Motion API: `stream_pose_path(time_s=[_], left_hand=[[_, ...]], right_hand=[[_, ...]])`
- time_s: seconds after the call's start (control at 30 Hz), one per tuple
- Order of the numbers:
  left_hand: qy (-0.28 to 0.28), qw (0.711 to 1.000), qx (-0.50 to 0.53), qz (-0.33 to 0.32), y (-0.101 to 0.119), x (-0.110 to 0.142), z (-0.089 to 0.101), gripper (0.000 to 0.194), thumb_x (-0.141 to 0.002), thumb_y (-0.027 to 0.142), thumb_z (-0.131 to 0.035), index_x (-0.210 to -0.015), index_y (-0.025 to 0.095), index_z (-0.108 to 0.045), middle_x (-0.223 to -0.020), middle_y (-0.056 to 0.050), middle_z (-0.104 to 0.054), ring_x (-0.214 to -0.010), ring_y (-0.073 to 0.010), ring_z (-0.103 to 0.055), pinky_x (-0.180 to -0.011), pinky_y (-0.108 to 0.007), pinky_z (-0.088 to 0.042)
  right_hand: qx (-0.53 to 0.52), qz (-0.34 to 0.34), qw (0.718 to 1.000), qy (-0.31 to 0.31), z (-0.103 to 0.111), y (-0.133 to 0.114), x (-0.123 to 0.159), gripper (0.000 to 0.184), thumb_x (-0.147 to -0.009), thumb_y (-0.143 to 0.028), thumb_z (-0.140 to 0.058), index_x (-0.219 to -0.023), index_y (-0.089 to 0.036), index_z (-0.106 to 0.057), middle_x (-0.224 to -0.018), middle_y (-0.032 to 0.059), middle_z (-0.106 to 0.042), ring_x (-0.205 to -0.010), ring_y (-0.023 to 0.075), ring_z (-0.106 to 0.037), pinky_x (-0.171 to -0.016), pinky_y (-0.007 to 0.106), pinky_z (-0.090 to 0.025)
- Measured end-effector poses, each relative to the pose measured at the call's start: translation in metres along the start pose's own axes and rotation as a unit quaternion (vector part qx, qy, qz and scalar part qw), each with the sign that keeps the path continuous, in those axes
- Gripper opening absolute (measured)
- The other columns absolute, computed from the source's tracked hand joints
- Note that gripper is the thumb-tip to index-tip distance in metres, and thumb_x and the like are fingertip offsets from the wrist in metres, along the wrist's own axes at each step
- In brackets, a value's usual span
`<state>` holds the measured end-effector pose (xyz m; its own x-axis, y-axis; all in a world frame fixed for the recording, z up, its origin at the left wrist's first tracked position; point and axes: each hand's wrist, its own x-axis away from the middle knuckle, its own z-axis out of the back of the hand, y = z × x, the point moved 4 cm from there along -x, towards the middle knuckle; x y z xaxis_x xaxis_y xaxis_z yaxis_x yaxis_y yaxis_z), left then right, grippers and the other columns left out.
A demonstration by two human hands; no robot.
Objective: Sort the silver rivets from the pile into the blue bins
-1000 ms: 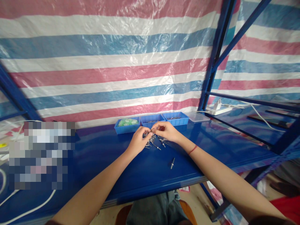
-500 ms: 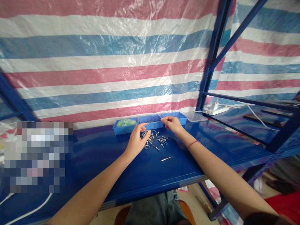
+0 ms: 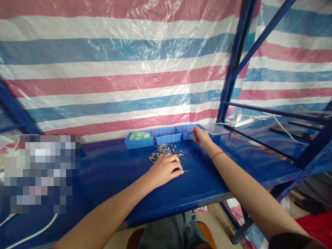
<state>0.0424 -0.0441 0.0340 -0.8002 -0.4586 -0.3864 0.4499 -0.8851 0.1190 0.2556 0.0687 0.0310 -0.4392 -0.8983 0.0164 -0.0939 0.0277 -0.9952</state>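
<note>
My left hand (image 3: 168, 167) rests low over the table, its thumb and forefinger pinched on a single blind rivet (image 3: 186, 171) whose thin shank sticks out to the right. Just behind the knuckles lies a loose pile of silver blind rivets (image 3: 163, 149), partly hidden by that hand. At the front right of the right blue bin (image 3: 185, 128), my right hand (image 3: 201, 136) has its fingers closed in a pinch; what they hold is too small to make out. Small metal pieces lie in this bin and in the middle blue bin (image 3: 168, 139).
The left blue bin (image 3: 140, 144) holds a green plastic bag (image 3: 140, 136). A clear plastic lid (image 3: 218, 129) lies right of the bins. A white power strip (image 3: 238, 121) stands by the blue frame (image 3: 228, 90). Striped sheeting (image 3: 129, 76) hangs behind the table (image 3: 109, 176).
My left hand has moved down and right from the pile's left side and pinched the lone rivet near the front. My right hand has shifted right, from the middle bin to the right bin.
</note>
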Motion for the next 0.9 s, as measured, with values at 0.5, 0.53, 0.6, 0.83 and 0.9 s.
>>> stream_pose_path(time_s=[0.5,0.53,0.6,0.83,0.9], left_hand=[[0.184,0.936,0.196,0.227,-0.069,0.003,0.011,0.03,-0.088,0.037,-0.038,-0.086,0.018,-0.06,-0.079,0.0,-0.066,-0.074,-0.0145,-0.059,-0.068,-0.023,-0.043],[0.182,0.936,0.199,0.225,-0.069,0.003,0.011,0.031,-0.088,0.038,-0.037,-0.086,0.018,-0.061,-0.079,0.0,-0.066,-0.074,-0.0145,-0.059,-0.068,-0.023,-0.043],[0.176,0.937,0.205,0.22,-0.067,0.003,0.01,0.032,-0.089,0.038,-0.037,-0.086,0.017,-0.061,-0.08,-0.001,-0.066,-0.074,-0.0145,-0.059,-0.068,-0.023,-0.043],[0.175,0.937,0.202,0.227,-0.065,0.003,0.009,0.032,-0.088,0.039,-0.038,-0.091,0.017,-0.062,-0.084,-0.002,-0.065,-0.074,-0.0139,-0.058,-0.067,-0.023,-0.043],[0.181,0.937,0.2,0.224,-0.066,0.003,0.007,0.028,-0.086,0.037,-0.043,-0.094,0.018,-0.061,-0.086,-0.001,-0.065,-0.076,-0.0139,-0.058,-0.067,-0.023,-0.043]], right_hand=[[0.148,0.169,0.888,-0.402,-0.066,-0.009,0.08,0.026,-0.067,-0.036,-0.067,-0.084,-0.016,-0.069,-0.072,0.0017,-0.065,-0.054,0.0077,-0.049,-0.048,0.02,-0.037],[0.14,0.169,0.89,-0.4,-0.068,-0.009,0.082,0.026,-0.067,-0.036,-0.067,-0.083,-0.016,-0.068,-0.072,0.0017,-0.065,-0.054,0.0077,-0.05,-0.048,0.02,-0.037],[0.125,0.171,0.895,-0.393,-0.07,-0.009,0.085,0.028,-0.067,-0.037,-0.067,-0.083,-0.015,-0.068,-0.071,0.0017,-0.065,-0.054,0.0075,-0.049,-0.048,0.019,-0.037],[0.103,0.217,0.895,-0.376,-0.073,-0.015,0.092,0.028,-0.067,-0.041,-0.067,-0.075,-0.014,-0.065,-0.068,0.001,-0.063,-0.059,0.0089,-0.052,-0.056,0.022,-0.041],[0.098,0.234,0.896,-0.365,-0.074,-0.016,0.091,0.029,-0.066,-0.041,-0.068,-0.073,-0.014,-0.064,-0.069,0.0012,-0.063,-0.062,0.0098,-0.054,-0.061,0.023,-0.042]])
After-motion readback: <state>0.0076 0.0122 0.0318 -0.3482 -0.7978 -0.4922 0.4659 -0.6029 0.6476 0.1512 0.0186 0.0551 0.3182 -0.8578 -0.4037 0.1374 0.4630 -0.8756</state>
